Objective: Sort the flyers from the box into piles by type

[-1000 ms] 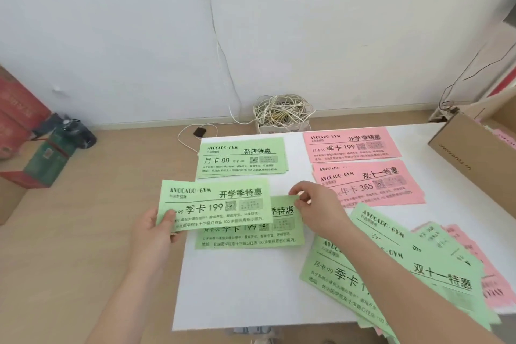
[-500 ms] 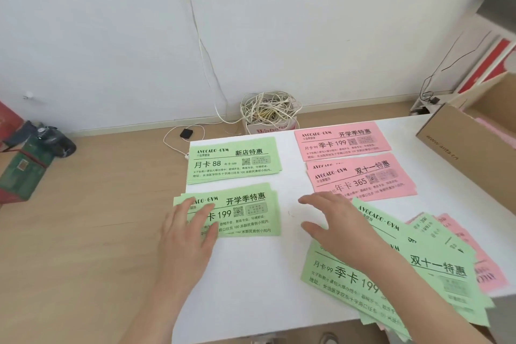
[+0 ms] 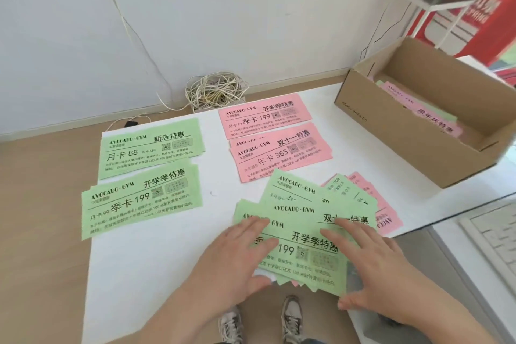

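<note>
Head view: our left grip (image 3: 237, 260) and right grip (image 3: 371, 265) lie flat, fingers straight, holding nothing, pressing the unsorted flyers (image 3: 296, 212) at the near edge of the counter (image 3: 156, 274); a careless slide could spill sheets floorward or drag 2 together.

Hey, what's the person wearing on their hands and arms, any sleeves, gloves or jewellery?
Nothing that shows. The left hand and right hand are bare, with no gloves, rings, watch or bracelet visible. No sleeve shows on either arm up to the frame's edge.
</note>
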Motion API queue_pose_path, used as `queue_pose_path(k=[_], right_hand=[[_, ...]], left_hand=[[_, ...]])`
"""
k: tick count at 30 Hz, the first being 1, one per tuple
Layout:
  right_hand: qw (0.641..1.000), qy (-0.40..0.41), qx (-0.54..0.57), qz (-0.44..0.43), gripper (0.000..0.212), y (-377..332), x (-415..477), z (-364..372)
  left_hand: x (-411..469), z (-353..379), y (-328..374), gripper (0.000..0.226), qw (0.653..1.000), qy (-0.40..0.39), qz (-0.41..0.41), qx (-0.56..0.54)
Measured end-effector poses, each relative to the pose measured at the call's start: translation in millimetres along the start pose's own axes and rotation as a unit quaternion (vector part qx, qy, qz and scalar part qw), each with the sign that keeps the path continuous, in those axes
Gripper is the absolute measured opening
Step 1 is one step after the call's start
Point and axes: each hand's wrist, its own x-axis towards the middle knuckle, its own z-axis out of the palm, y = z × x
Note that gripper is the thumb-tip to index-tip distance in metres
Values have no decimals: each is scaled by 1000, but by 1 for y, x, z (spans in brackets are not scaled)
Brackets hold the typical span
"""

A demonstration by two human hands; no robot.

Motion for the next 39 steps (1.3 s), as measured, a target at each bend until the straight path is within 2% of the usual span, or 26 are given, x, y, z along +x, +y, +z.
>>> queue_pose_path(k=[2,4,6,9,11,12,14,16,18,19,21,23,25,27,29,31,33,36,39], right_hand=[[1000,10,-14,-13,98,3,1,9],[998,40,-21,-36,87,7,3,16],[997,47,-18,-52,85,13,5,19],[997,5,-18,-69,101,23,6,13],[997,-10,13,-70,103,30,7,6],[997,-8,52,-65,101,32,8,3],[987,14,150,-47,96,36,11,-1],[975,33,218,-35,103,40,13,2],[966,35,253,-34,114,40,13,2],[971,37,232,-44,119,40,11,2],[993,33,94,-63,123,36,6,2],[997,27,-3,-72,116,34,3,9],[994,58,-39,-90,105,29,4,19],[994,58,-41,-81,92,29,7,24],[992,82,-36,-92,68,32,10,26],[989,91,24,-110,47,35,13,19],[983,87,105,-122,33,43,15,10],[968,102,207,-104,26,42,24,-2],[927,152,340,-44,21,34,26,-10]], left_hand=[[11,5,5,65,998,-62,12,10],[14,5,4,62,997,-71,31,14],[15,7,2,45,997,-45,48,44],[14,14,0,18,992,-12,85,98],[13,10,3,33,994,-24,60,83],[14,3,6,38,997,-31,15,71],[20,-9,6,21,996,-14,-94,5],[21,-6,2,9,977,32,-168,-127],[20,0,-1,26,961,96,-182,-183],[18,1,-2,33,952,123,-188,-206],[15,4,-3,51,948,157,-178,-213],[13,5,0,52,972,181,-93,-121],[12,6,2,42,984,178,3,-32],[11,10,5,32,986,151,60,36],[10,13,7,38,985,113,83,102],[10,15,6,49,983,94,90,131],[12,15,5,42,985,86,81,127],[15,11,1,34,991,83,60,81],[16,7,-4,32,994,86,45,40]])
